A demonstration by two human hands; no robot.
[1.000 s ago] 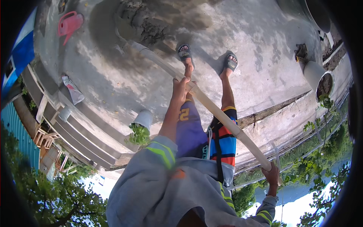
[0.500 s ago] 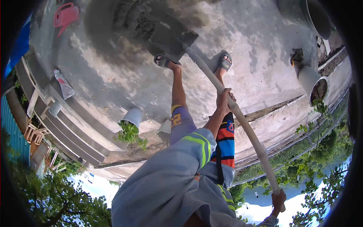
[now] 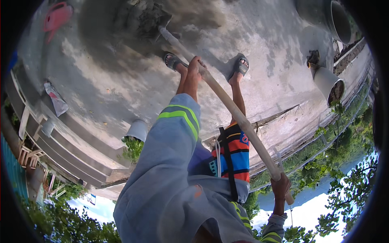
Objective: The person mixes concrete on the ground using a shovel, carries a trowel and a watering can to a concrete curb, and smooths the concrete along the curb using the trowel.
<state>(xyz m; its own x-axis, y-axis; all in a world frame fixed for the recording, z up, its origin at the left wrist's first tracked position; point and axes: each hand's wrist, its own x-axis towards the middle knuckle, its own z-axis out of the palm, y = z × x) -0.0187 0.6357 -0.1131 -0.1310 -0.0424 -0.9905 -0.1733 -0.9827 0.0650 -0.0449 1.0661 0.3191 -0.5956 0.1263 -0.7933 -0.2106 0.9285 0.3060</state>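
A long-handled shovel [image 3: 227,99] slants from upper middle to lower right, with both my hands on its pale wooden handle. My left hand [image 3: 194,69] is wrapped round the handle close to the blade end. Near the butt end, my right hand [image 3: 280,187] grips it, and a short stub sticks out past the fist. The blade is mostly hidden in a heap of wet grey mortar [image 3: 144,18] on the concrete floor. My sandalled feet stand apart just this side of the heap.
A red watering can [image 3: 57,17] stands far left, above a crumpled white sack [image 3: 56,99]. A potted plant in a white bucket [image 3: 138,130] sits near the steps [image 3: 81,150]. At right are a tipped pot [image 3: 329,83] and a large round container [image 3: 340,22].
The shovel has moved forward and left, its blade going from over the floor into the mortar heap. My left arm has stretched out ahead; my right hand has risen with the handle's butt.
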